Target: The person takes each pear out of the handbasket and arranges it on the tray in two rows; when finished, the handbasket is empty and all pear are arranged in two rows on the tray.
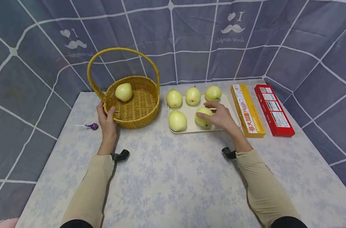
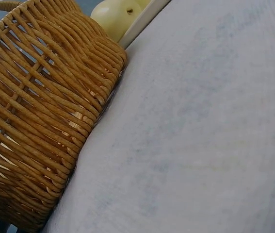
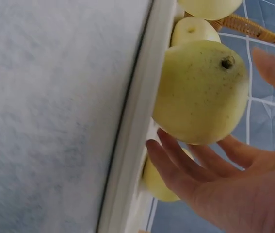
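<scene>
My left hand [image 1: 107,125] grips the left side of a woven wicker basket [image 1: 136,123], thumb over its rim. One pale yellow-green pear [image 1: 123,92] lies inside the basket, below its tall arched handle. Over a cream tray [image 1: 190,129], my right hand [image 1: 219,115] reaches round a pear [image 1: 201,117] at the front right. In the right wrist view the fingers [image 3: 186,167] lie along one side of this pear [image 3: 202,92], while the thumb [image 3: 272,73] stands off its other side. Several other pears, such as the front-left one [image 1: 177,120], sit on the tray.
Right of the tray lie a yellow pasta box [image 1: 248,110] and a red box [image 1: 274,110]. A lollipop [image 1: 92,126] in a purple wrapper lies left of the basket. Behind the table [image 1: 173,177] hangs a blue-grey checked cloth [image 1: 190,38].
</scene>
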`<state>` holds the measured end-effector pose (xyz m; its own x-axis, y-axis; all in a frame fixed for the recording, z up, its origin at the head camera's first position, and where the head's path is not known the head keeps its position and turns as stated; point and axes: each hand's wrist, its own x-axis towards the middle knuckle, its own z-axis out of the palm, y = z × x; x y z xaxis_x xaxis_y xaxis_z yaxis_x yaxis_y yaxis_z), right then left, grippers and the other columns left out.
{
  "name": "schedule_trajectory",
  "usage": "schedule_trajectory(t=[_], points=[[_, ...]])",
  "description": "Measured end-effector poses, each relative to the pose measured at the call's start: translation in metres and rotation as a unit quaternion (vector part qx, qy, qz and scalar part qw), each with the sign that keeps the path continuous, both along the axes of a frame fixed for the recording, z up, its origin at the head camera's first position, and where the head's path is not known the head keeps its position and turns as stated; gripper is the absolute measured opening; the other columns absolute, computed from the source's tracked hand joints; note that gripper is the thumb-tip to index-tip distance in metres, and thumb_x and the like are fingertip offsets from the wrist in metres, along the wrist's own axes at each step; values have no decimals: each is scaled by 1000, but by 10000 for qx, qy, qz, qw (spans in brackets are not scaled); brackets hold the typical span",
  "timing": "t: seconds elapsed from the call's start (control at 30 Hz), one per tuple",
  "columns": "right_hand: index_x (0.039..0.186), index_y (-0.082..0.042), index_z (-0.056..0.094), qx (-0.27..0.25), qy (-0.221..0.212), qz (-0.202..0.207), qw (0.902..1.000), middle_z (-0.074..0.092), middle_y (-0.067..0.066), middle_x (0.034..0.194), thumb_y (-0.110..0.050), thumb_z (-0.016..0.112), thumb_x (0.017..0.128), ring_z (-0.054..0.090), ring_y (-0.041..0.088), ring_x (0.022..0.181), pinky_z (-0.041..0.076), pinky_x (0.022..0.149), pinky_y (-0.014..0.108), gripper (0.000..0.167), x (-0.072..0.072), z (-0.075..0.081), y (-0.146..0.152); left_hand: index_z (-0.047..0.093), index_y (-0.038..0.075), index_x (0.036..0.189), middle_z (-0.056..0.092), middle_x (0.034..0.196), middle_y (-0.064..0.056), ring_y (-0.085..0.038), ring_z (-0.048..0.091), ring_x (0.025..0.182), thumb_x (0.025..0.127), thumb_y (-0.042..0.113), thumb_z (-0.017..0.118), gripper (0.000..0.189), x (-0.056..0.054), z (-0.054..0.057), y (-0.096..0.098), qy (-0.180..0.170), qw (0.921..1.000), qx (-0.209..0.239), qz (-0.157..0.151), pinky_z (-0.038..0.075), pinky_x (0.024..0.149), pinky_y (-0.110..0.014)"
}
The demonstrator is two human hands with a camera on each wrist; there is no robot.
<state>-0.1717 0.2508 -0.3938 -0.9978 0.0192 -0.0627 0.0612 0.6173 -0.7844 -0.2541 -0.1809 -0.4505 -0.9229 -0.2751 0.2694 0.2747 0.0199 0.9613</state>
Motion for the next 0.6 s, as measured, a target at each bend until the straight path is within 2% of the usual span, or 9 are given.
schedule_trajectory(t=[0.13, 0.33, 0.47, 0.6], points=[[148, -5, 57, -146, 211, -285, 9993, 58, 15, 152, -50, 75, 94, 54, 38, 142, 43, 116, 51, 72, 1, -2, -3, 39, 9, 158, 45, 157, -16, -33, 47, 144, 105, 22, 54, 56, -5, -9, -4, 67, 9999, -74, 57, 41, 110, -29], [147, -4, 58, -311, 934, -701, 9927, 60, 17, 149, -48, 73, 97, 56, 36, 140, 45, 114, 51, 68, 2, 3, -11, 40, 9, 158, 46, 158, -15, -31, 48, 144, 105, 22, 54, 56, -5, -10, -4, 39, 9998, -144, 91, 41, 111, -31], [146, -5, 58, -437, 1523, -682, 9850, 60, 16, 148, -41, 75, 98, 55, 34, 141, 43, 116, 51, 63, 1, 16, -32, 39, 8, 158, 47, 157, -14, -32, 48, 143, 105, 22, 55, 57, -4, -8, -4, 57, 9998, -105, 129, 41, 111, -32], [145, -6, 58, -573, 1805, -473, 9808, 61, 14, 147, -36, 78, 96, 56, 32, 140, 44, 116, 50, 61, -2, 29, -64, 40, 8, 158, 47, 157, -13, -30, 47, 144, 105, 23, 55, 57, -3, -8, -2, 57, 9999, -90, 128, 40, 112, -32]])
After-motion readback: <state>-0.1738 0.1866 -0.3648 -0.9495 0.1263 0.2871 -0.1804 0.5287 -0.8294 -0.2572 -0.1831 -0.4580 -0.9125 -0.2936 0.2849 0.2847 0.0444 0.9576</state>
